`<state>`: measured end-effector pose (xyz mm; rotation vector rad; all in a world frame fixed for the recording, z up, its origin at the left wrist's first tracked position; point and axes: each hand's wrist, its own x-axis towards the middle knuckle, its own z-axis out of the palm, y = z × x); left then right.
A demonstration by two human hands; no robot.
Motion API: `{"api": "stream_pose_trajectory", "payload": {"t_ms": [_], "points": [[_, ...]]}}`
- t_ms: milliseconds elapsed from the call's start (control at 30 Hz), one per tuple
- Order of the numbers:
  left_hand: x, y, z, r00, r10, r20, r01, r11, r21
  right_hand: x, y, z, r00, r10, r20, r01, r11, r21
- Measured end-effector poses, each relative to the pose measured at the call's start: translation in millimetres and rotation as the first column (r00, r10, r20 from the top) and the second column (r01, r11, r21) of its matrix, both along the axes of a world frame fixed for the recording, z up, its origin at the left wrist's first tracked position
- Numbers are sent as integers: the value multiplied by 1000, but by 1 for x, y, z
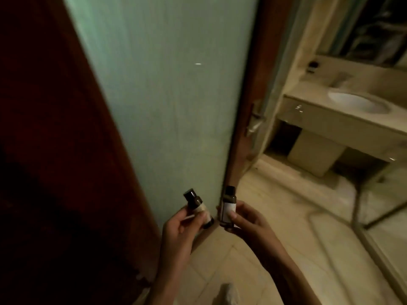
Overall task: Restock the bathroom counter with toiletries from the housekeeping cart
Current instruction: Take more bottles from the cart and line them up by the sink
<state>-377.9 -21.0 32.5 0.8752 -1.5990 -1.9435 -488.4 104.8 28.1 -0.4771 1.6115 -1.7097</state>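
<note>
Beige floor tiles (275,249) lie under two bare forearms that reach forward from the bottom edge, wrists close together. The left hand (182,225) holds the left bottle (195,202), a small dark brown toiletry bottle with a black cap and a pale label. It is tilted, cap leaning up and to the left. The fingers (184,211) curl behind it and the thumb presses on the label. Just beside it, apart by a narrow gap, the right hand (246,219) holds the right bottle (228,205), which is of the same make and stands nearly upright. It is pinched between the thumb on its white label and the fingers wrapped behind. The glass is too dark to tell what either bottle holds, or how full it is.

Behind the bottles stands an open door, a frosted greenish glass panel (165,95) in a dark reddish wood frame (55,106). A metal handle (255,119) sits on its right edge. Well beyond, at the right, the bathroom desk (319,111) of pale stone carries a white oval sink (356,102). A small dark item (312,66), too blurred to name, sits at its back edge.
</note>
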Motion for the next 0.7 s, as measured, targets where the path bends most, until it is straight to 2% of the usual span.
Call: {"api": "stream_pose_trajectory", "payload": {"t_ms": [100, 300, 467, 633, 700], "points": [[-52, 21, 1, 983, -180, 32, 182, 983, -40, -35, 31, -2, 990, -144, 1, 144, 989, -28], [-153, 63, 6, 913, -408, 29, 408, 912, -36, -104, 91, 8, 948, -315, -54, 314, 949, -26], [-221, 90, 6, 884, -465, 45, 467, 881, -83, -161, 127, 6, 896, -439, -60, 437, 898, -48], [-272, 107, -4, 879, -469, 87, 474, 878, -58, -201, 154, 0, 877, -470, -104, 469, 883, -32], [-285, 111, -10, 875, -476, 86, 483, 871, -94, -214, 161, -4, 869, -480, -122, 482, 876, -10]]}}
